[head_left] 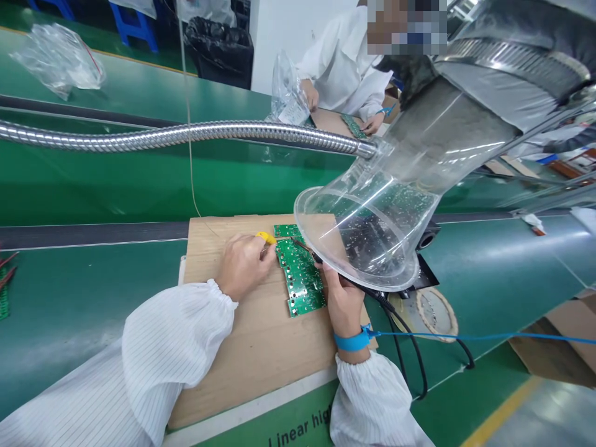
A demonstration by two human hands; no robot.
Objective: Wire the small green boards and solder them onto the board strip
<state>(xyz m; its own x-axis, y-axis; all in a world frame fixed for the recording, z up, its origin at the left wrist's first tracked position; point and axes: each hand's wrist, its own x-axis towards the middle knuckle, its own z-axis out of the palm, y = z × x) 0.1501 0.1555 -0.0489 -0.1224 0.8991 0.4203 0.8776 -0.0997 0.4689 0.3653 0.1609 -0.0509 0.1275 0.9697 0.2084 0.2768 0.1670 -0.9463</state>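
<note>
On a brown board [242,366] lies a green circuit board [298,282] with small parts, and another strip of green board [285,230] shows at its far end. My left hand [244,264] is closed at the board's left edge, gripping a small yellow solder wire holder [266,237]; thin wire points from it over the board. My right hand [343,301] is closed round a soldering iron [317,257]. The iron's tip meets the wire's end above the upper part of the board. The clear hood partly covers the right fingers and the iron's handle.
A clear fume hood [358,242] hangs low over the right hand. A metal gooseneck hose [195,132] crosses above. A blue wrist strap cord [465,336] runs right; black cables [414,347] loop nearby. A co-worker [344,68] handles boards opposite. A plastic bag [60,59] lies far left.
</note>
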